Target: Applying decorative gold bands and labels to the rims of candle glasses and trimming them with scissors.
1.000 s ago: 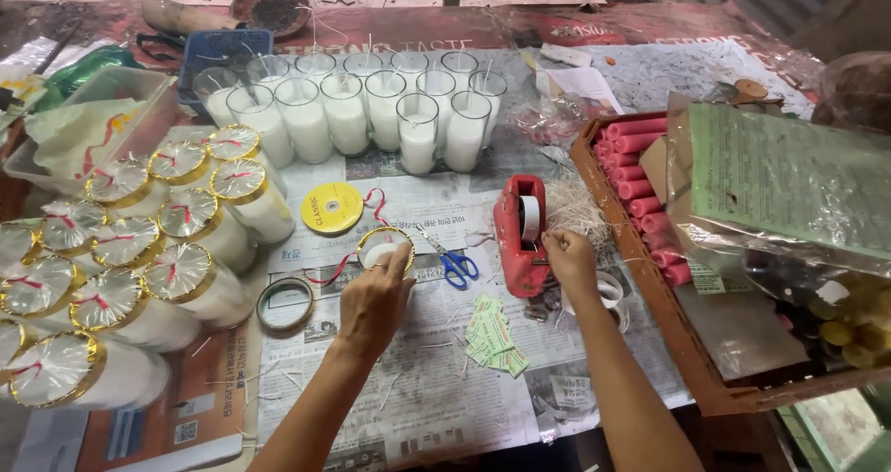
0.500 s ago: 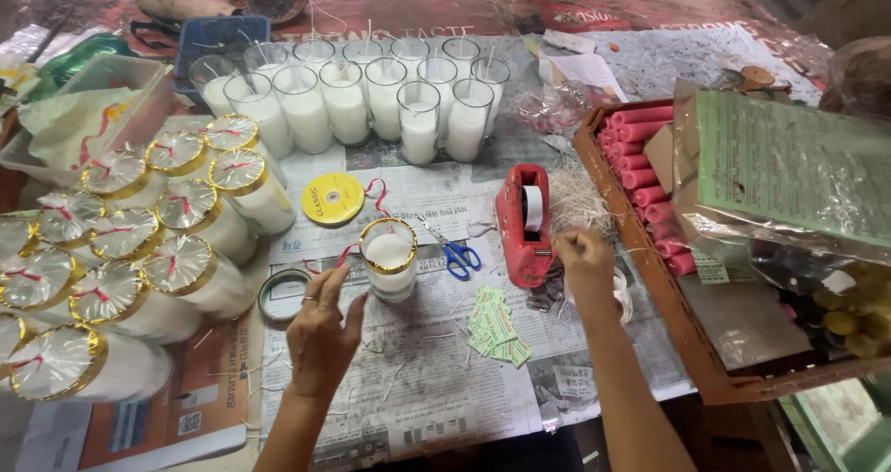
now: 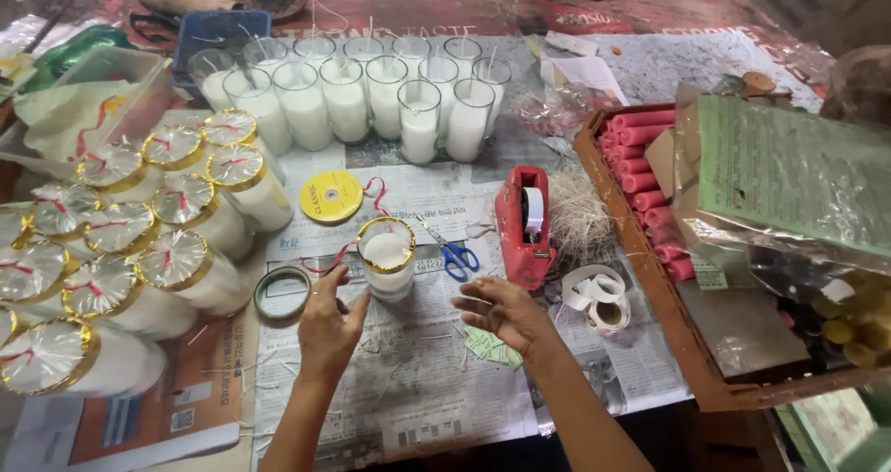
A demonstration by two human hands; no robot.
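- While both hands hover over the newspaper-covered bench (image 3: 418, 388) in the head view, neither grips anything.
- Left hand (image 3: 327, 328): fingers loosely spread, held just left of the gold-rimmed glass candle (image 3: 386, 257); whether the fingertips touch the glass cannot be told.
- Right hand (image 3: 506, 310): open, fingers fanned, holding nothing, near the bench's front edge, just right of the candle.
- Candle stands upright near the bench's middle, a red ribbon (image 3: 357, 221) trailing behind it.
- Blue-handled scissors (image 3: 453, 254) lie between the candle and the red tape dispenser (image 3: 524, 226).
- Yellow ribbon spool (image 3: 330, 196) sits behind the candle; a tape ring (image 3: 282, 292) lies left of the left hand.
- Unwrapped glass candles (image 3: 371, 96) line the far edge; wrapped, gold-banded candles (image 3: 121, 240) crowd the left edge.
- Wooden tray (image 3: 650, 277) with red sticks (image 3: 650, 175) at the right edge.
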